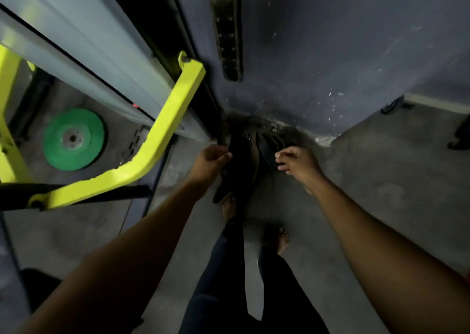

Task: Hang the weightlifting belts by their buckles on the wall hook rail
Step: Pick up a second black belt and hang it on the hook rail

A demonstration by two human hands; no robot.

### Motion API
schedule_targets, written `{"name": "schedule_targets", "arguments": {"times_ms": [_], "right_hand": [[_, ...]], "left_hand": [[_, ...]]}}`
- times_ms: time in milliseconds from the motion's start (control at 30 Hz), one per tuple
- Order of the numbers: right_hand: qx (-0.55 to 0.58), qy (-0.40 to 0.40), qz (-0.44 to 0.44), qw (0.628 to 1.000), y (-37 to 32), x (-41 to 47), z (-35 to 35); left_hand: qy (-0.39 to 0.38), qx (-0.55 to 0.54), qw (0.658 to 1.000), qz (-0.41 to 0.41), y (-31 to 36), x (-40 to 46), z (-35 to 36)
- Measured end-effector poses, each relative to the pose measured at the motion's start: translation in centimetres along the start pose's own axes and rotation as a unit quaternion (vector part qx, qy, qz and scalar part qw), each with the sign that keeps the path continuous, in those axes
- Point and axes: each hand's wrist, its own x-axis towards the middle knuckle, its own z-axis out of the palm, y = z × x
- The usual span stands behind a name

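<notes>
no readable brand, label or writing anywhere in the dim, slightly blurred frame.

looked straight down a dark grey wall (330,41) to a concrete floor (381,181). at centre frame, where wall met floor, lay a heap of dark belts (250,140), straps tangled, buckles too murky to pick out. at top centre hung one belt (226,28) flat against the wall, a row of studs or holes down its length, its lower tip ending above the heap; top end cut off by the frame edge, so could not tell what held it.

left hand (209,162), just left of centre, closed around a dark strap (226,178) from the heap's left side, fingers curled over it, strap trailing down past the wrist toward a bare foot (229,207). right hand (297,162), just right of centre, hovered at the heap's right edge with fingers spread and slightly curled, holding nothing; whether fingertips touched a strap could not be told.

second bare foot (278,239) lower, dark trouser legs (229,283) below centre.

at left of frame, a bright yellow machine frame (162,130) angled across, a green weight plate (73,139) lying flat behind it on the floor. at right edge, dark objects against the wall, too blurred to name.
</notes>
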Motion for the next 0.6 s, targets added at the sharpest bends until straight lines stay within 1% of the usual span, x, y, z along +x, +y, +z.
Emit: {"name": "schedule_targets", "arguments": {"times_ms": [67,233,367,467,533,600], "right_hand": [[0.007,-0.004,0.020,1.000,2.4,2.2,1.3],[0.031,-0.020,0.079,0.996,9.6,10.1,6.0],[0.047,-0.025,0.120,0.991,15.2,17.7,10.1],[0.047,-0.025,0.124,0.991,19.0,23.2,13.5],[0.050,-0.045,0.133,0.989,21.3,26.8,15.8],[0.061,-0.086,0.156,0.982,23.3,30.0,18.1]], "left_hand": [[0.006,0.014,1.000,-0.022,-2.6,1.9,0.2],[-0.024,0.032,0.995,-0.094,-10.3,9.7,1.7],[-0.037,0.049,0.990,-0.129,-16.9,17.9,3.0],[-0.033,0.061,0.987,-0.145,-22.1,24.8,4.3],[-0.029,0.088,0.984,-0.149,-25.5,29.1,5.3],[-0.024,0.118,0.980,-0.156,-28.5,32.8,5.9]]}}
